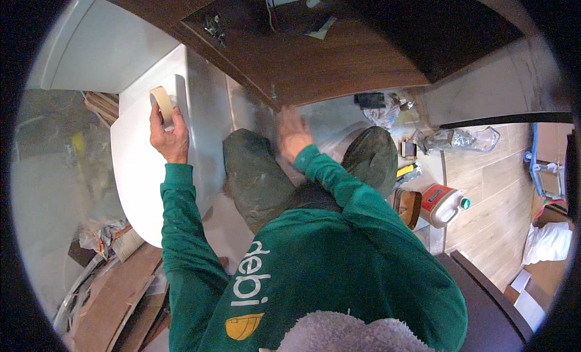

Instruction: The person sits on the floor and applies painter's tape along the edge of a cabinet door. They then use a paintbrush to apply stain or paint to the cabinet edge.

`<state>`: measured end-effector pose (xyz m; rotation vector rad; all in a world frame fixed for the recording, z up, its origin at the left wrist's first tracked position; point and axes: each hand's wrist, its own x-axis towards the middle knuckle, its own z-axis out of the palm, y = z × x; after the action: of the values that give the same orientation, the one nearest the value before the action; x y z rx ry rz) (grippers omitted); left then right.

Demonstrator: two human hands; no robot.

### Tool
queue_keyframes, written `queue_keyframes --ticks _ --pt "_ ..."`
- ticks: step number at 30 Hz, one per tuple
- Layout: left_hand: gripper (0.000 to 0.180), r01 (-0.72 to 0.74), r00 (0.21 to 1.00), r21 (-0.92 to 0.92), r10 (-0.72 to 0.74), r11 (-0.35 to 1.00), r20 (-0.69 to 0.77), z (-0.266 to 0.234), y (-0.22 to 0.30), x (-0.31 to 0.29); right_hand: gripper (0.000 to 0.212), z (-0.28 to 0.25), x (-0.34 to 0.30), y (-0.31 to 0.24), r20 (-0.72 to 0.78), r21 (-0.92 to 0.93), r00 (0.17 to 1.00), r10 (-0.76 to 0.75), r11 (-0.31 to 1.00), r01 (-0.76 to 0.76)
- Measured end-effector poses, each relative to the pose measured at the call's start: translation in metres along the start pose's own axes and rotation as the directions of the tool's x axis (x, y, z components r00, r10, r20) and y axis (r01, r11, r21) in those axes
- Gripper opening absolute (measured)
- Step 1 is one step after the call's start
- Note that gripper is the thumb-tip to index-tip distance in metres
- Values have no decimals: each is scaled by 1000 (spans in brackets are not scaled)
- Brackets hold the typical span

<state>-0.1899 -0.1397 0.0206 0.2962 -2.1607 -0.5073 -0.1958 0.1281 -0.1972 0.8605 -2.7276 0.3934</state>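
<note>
A roll of masking tape (161,105) sits upright in my left hand (170,138), which is closed around it above the back of the white toilet lid (134,170). My right hand (293,133) reaches to the bottom front corner of the dark brown wood cabinet (351,64). Its fingers look stretched out towards the cabinet's lower edge, though motion blurs them. Nothing can be made out in that hand, and whether it touches the edge is unclear. My knees are bent below the cabinet.
At right stand a red-and-white jug (440,205), an open brown container (406,208) and a yellow-handled tool (407,170). Clear plastic wrapping (469,139) lies behind them on wood-look flooring. Brown boards (112,300) are stacked at lower left. A glass panel (54,164) borders the left side.
</note>
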Motion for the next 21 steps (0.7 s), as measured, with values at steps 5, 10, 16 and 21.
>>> queue_keyframes --ticks 5,10,16,21 --pt "44 -19 1000 -16 19 1000 -14 0 -4 -2 35 -40 -27 41 180 554 979 -92 832 -23" --pt "45 -61 998 25 62 998 -13 -1 -6 -2 70 -53 37 97 110 -143 958 266 958 -250" --pt "46 83 995 -144 -90 986 -40 -15 15 4 43 -91 33 -14 400 630 916 -47 740 -237" --pt "43 175 965 -592 -256 787 -56 -46 58 20 22 -169 87 -38 -107 926 856 505 364 -99"
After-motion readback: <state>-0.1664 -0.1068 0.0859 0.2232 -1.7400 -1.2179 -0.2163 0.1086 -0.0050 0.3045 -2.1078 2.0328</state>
